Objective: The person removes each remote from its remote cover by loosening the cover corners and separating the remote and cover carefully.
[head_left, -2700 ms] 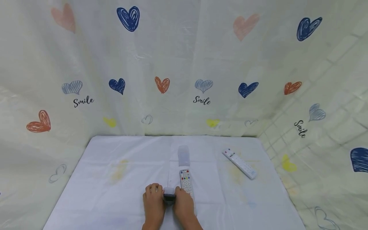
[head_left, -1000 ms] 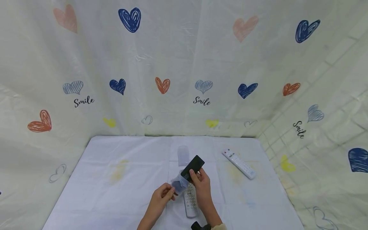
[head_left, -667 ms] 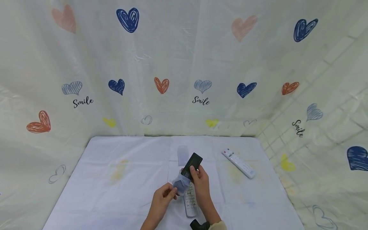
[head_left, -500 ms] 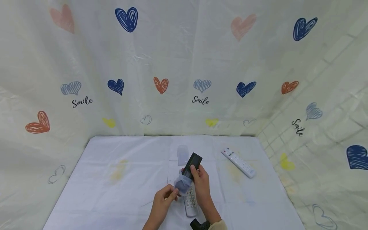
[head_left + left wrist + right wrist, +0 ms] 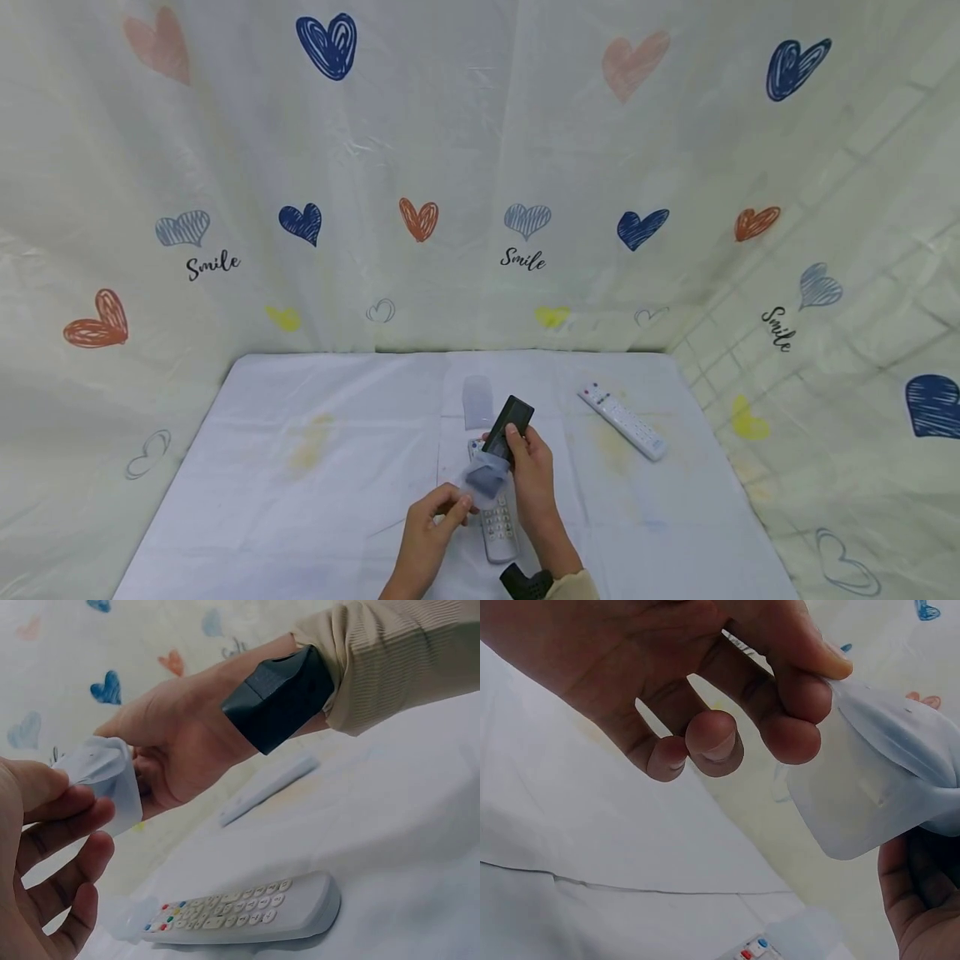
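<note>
A black, flat rectangular device [image 5: 513, 417] is held tilted by my right hand [image 5: 534, 479], thumb on its face and fingers behind. Its lower end sits in a translucent bluish sleeve [image 5: 487, 477], soft and creased. My left hand [image 5: 433, 529] pinches the sleeve's free edge between thumb and index finger. In the left wrist view, the pinched sleeve [image 5: 105, 776] stretches towards the right hand [image 5: 180, 742]. The right wrist view shows the left hand's other fingers [image 5: 712, 742] loosely bent. Below both hands a grey remote control [image 5: 498, 529] lies on the table, partly hidden by the sleeve.
Another translucent sleeve [image 5: 477, 392] lies flat behind the hands. A white remote control [image 5: 624, 423] rests diagonally at the right. White cloth covers the table [image 5: 300, 500], and a heart-printed curtain [image 5: 465, 167] hangs along its back and sides.
Both hands have risen from the table's front with the black device, baring the grey remote control. Lately the device and sleeve have shifted slightly right, with the left hand following, still pinching the sleeve.
</note>
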